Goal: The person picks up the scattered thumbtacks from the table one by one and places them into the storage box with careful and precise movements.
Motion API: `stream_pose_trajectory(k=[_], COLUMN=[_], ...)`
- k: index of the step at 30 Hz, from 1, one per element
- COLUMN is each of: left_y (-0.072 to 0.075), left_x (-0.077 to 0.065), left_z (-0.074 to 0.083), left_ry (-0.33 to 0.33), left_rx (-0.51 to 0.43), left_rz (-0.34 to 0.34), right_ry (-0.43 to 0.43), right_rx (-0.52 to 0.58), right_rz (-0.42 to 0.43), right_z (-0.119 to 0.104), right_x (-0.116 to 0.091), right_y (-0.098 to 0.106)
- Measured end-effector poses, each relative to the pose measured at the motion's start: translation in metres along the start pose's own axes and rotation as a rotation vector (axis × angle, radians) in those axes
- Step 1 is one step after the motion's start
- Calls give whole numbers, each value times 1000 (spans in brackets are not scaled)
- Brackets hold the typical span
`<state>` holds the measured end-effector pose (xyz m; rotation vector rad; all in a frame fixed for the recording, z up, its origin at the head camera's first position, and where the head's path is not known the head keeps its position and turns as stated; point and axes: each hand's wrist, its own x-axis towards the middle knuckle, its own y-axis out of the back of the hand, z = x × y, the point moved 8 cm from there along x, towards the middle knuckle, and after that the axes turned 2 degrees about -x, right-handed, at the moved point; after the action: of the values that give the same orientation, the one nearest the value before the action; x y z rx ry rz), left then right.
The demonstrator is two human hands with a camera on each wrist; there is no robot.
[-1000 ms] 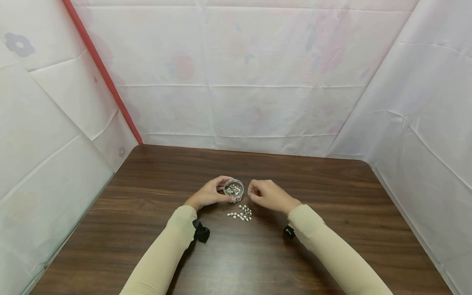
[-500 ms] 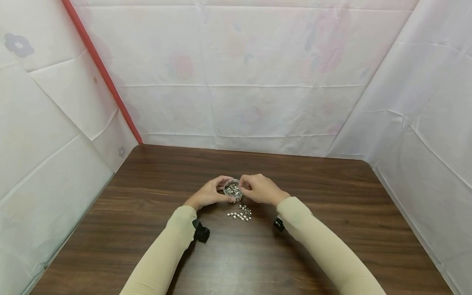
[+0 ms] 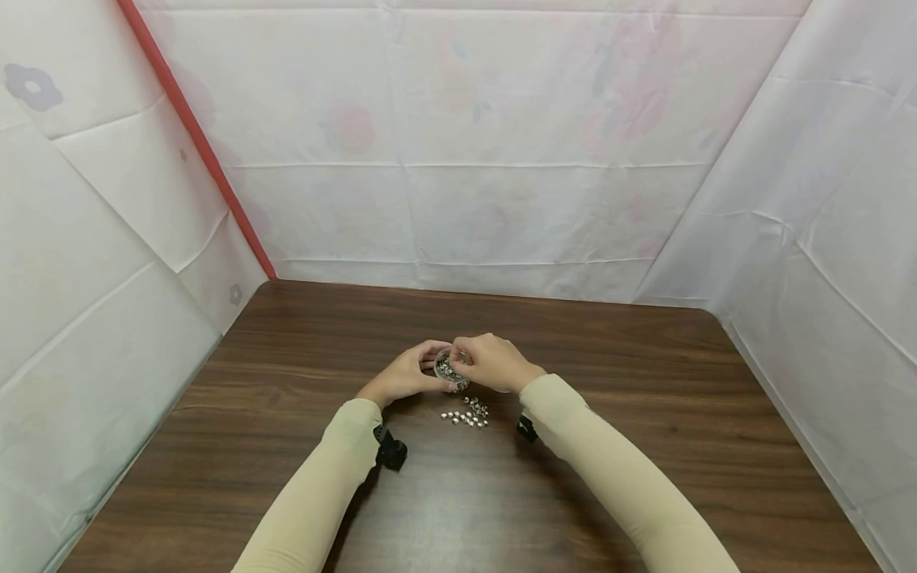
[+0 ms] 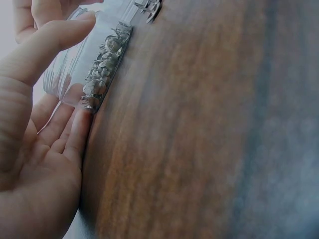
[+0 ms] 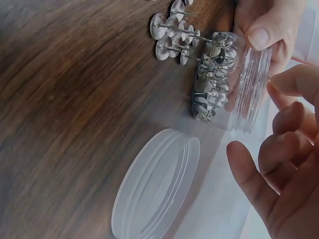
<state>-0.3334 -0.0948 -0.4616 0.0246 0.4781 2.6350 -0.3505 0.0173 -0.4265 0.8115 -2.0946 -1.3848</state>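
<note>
My left hand (image 3: 404,376) holds a small clear plastic jar (image 5: 249,89) upright on the table, thumb on the near side and fingers behind. Silver thumbtacks (image 4: 102,72) fill the lower part of the jar. My right hand (image 3: 493,362) is over the jar's open mouth, its fingertips drawn together in a pinch. A tiny metal point shows at those fingertips in the right wrist view, so a thumbtack is held there, mostly hidden. Several loose thumbtacks (image 3: 469,415) lie on the table just in front of the jar.
A clear screw lid (image 5: 154,186) stands on the table below my right hand in the right wrist view. The dark wood table (image 3: 301,342) is bordered by white patterned cloth (image 3: 458,143) at the back and sides.
My right hand has moved left from beside the jar to over its mouth, fingertips pinched throughout. The left hand and the jar have stayed in place.
</note>
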Motion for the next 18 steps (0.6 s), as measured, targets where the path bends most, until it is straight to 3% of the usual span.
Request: stream_pose_trajectory(k=[7, 18], left_y=[0, -1], left_x=[0, 2], left_z=[-1, 0], left_ry=[-2, -30], left_rx=[2, -31], left_rz=[-5, -9], right_ry=[-19, -34], right_rx=[-39, -28], right_rz=[-13, 42], right_z=[1, 7], right_x=[-1, -18], right_y=[-1, 11])
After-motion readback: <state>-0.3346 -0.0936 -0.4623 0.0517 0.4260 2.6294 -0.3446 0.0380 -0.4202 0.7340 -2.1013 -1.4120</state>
